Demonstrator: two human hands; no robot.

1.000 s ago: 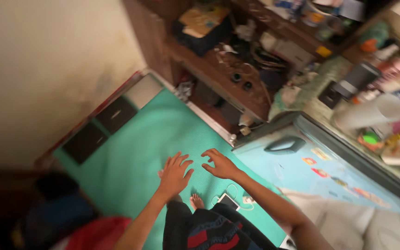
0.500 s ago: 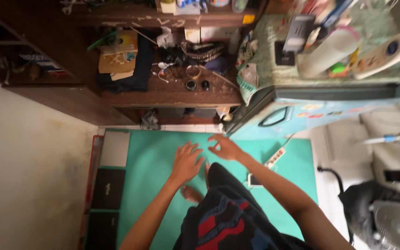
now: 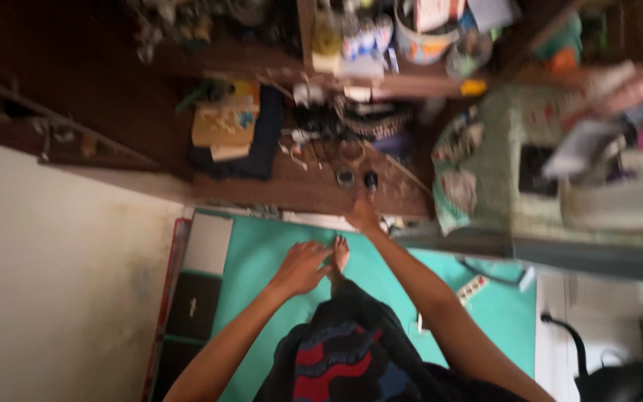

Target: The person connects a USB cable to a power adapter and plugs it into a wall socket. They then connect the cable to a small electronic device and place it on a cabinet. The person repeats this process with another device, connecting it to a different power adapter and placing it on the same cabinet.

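The right hand (image 3: 362, 216) is stretched out to the front edge of the dark wooden shelf (image 3: 299, 195), its fingers drawn close together and reaching up toward a small black round jar (image 3: 370, 179) that stands just back from that edge. The picture is blurred there, so I cannot tell whether the fingertips actually touch the jar or stop just short of it; nothing is closed in the hand. Right beside the jar, on its left, sits a second small round pot (image 3: 345, 177) with a paler ring around its mouth. Both are squat and round, standing upright with their mouths up, so neither has a long axis to speak of.

The left hand (image 3: 301, 268) hangs lower, over the green mat (image 3: 262, 260) on the floor, its fingers loosely curled and a little apart, holding nothing. A bare foot (image 3: 340, 254) rests on the mat just beside it.

Further along the shelf toward its left end lies a stack of dark folded cloth (image 3: 258, 145) with a flat yellowish box (image 3: 225, 125) on top. At the shelf's right end stands a cabinet draped in a greenish patterned cover (image 3: 485, 160).
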